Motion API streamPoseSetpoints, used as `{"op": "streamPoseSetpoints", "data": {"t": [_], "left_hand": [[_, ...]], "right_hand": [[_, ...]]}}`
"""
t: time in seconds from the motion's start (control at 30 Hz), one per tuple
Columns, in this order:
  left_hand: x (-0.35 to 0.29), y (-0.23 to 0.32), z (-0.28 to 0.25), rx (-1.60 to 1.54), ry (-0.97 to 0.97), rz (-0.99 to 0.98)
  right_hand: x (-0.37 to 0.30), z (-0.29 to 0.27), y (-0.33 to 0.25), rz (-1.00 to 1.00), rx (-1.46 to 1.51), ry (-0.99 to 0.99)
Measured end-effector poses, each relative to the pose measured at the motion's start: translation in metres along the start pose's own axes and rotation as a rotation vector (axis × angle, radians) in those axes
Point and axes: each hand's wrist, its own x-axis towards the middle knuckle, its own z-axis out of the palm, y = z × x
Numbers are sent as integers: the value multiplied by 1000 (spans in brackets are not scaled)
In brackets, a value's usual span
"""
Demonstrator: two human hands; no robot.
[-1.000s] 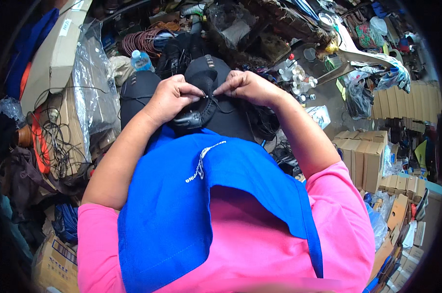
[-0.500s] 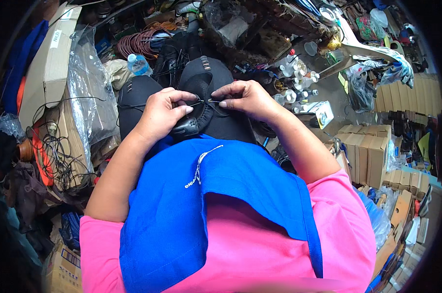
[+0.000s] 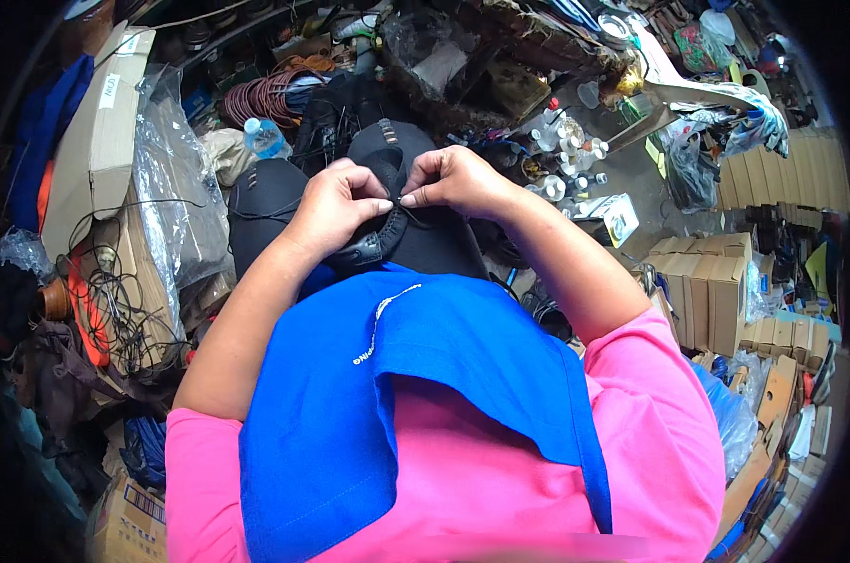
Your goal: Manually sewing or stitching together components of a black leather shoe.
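Note:
A black shoe (image 3: 373, 250) with stitching along its edge rests on my lap, between my two hands. My left hand (image 3: 343, 205) is closed in a pinch at the shoe's opening, thumb against forefinger. From the other side my right hand (image 3: 451, 184) pinches too, and the fingertips of both hands almost meet over the shoe. A thin needle was visible in each pinch in the earlier frame; now the fingers mostly cover them. Dark thread runs off beside my right hand.
Black trousers (image 3: 265, 202) and a blue apron (image 3: 462, 328) lie under my arms. Plastic-wrapped cardboard (image 3: 176, 178) and tangled black cord (image 3: 129, 310) are at left. A water bottle (image 3: 265, 139) stands ahead; small bottles (image 3: 570, 141) and cardboard boxes (image 3: 702, 291) are at right.
My hands have come closer together over the shoe. The thin metal pieces that showed between the fingertips are now mostly covered. The view has shifted slightly.

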Motion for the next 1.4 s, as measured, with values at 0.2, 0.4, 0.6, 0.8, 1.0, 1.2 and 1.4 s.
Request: {"op": "streamPoseSetpoints", "data": {"t": [0.2, 0.4, 0.6, 0.8, 1.0, 1.2, 1.4], "left_hand": [[-21, 2, -13, 335, 116, 66], [-13, 6, -7, 442, 24, 102], [-4, 15, -5, 633, -33, 261], [-1, 13, -7, 687, -32, 291], [-2, 13, -7, 686, -61, 262], [-11, -8, -20, 702, -75, 396], [-84, -6, -83, 873, 193, 113]], "right_hand": [[-9, -12, 14, 50, 295, -40], [-30, -10, 21, -82, -207, 53], [-31, -42, 5, -166, 99, 187], [1, -49, 7, -20, -613, 357], [-19, -19, -27, -488, -1120, 106], [-1, -9, -18, -511, -1154, -49], [-39, -60, 9, -105, -1023, 84]]}}
